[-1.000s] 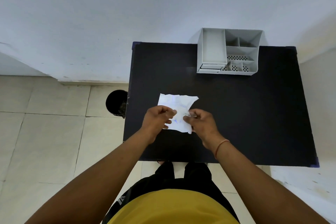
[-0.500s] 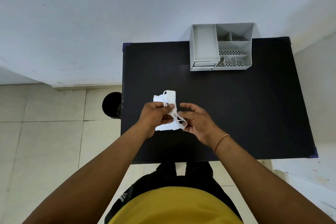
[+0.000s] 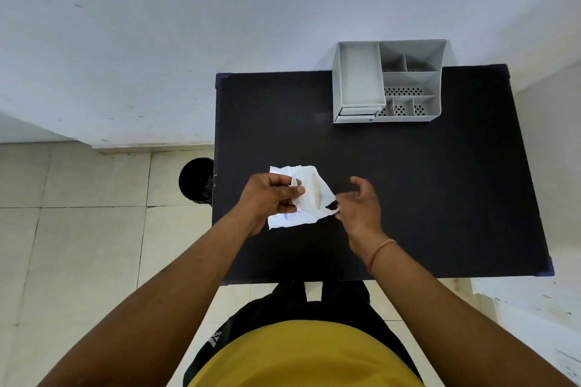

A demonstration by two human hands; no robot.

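Sheet: the white sheet (image 3: 314, 195), creased and marked with blue ink, is held just above the black table (image 3: 440, 182), toward the table's 9 o'clock side, between your two hands.

Left hand: your left hand (image 3: 270, 195) sits at the sheet's 9 o'clock edge, with thumb and fingers curled round a bunched fold. This clenched hold appears to anchor the bulk of the paper, so the other hand has something to pull against.

Right hand: your right hand (image 3: 361, 207) is at the sheet's 4 o'clock corner. Thumb and forefinger pinch a thin, drawn-out tip, and the other fingers are lifted loose and clear. A fingertip pinch fits here, since only a small part is being drawn away.

Step in hand: you seem to be pulling the paper apart. A narrow neck joins the tip to the body, and I cannot tell whether it has parted.

Bin: the dark round bin (image 3: 196, 179) stands on the floor just off the table's 9 o'clock edge. It is near your left hand, which is handy if the pieces are meant for it.

Organiser: the grey organiser (image 3: 358, 78) stands at the table's 12 o'clock edge against the wall, well apart from both hands.

Next move: judge the pull by the neck. Draw toward 3 o'clock with the anchor firm, or the whole sheet will slide instead.
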